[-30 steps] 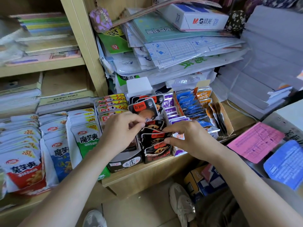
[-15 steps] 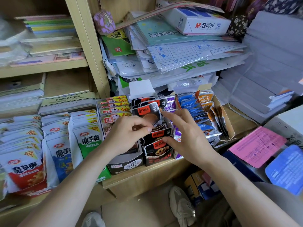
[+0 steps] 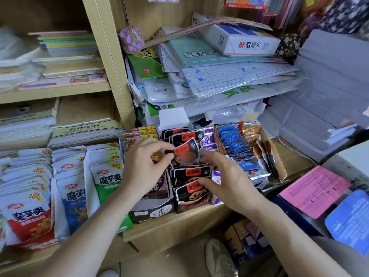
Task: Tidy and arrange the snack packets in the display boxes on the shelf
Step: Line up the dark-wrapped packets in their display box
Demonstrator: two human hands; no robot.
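Note:
A row of black snack packets with red labels stands in a narrow black display box [image 3: 192, 205] on the wooden shelf. My left hand [image 3: 145, 166] pinches the left edge of one raised black packet [image 3: 185, 154] between thumb and forefinger. My right hand [image 3: 225, 180] touches that packet's right side with its fingertips, while its thumb presses on the front black packets [image 3: 191, 191]. To the left of them stands a dark display box [image 3: 153, 210], partly hidden by my left hand. On the right an open cardboard box [image 3: 279, 156] holds blue and orange packets [image 3: 233, 140].
Large white snack bags [image 3: 69, 186] lie in rows on the lower left shelf. Purple packets [image 3: 209, 138] stand between the black and blue rows. Stacked paper and an M&G paper box [image 3: 239, 41] pile up above. Pink and blue sheets [image 3: 315, 190] lie at right. A shoe [image 3: 219, 258] shows below.
Both hands moved back along the black row. My left hand now pinches a raised black packet farther back, and my right fingers reach up to it, thumb still on the front packets.

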